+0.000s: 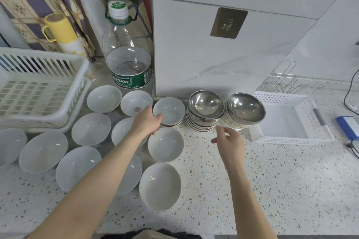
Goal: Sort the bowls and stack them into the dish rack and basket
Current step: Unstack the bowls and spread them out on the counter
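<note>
Bowls are mostly unsorted, and your left hand (148,122) is on one now: its fingers curl round the near-left rim of the small red-trimmed bowl (169,111), which sits on the speckled counter (272,180) by the wall. Your right hand (229,141) hovers loose and open, holding nothing, just near of the two leaning stacks. The left stack (204,112) and the right stack (243,112) are each topped by a steel bowl and touch each other. Around your left arm, about ten white bowls (166,144) lie singly. At far left the dish rack (38,87) shows no bowls in it, and the white basket (287,120) at right looks empty too. So nothing is put away yet; judging by this, nearly the whole job remains.
</note>
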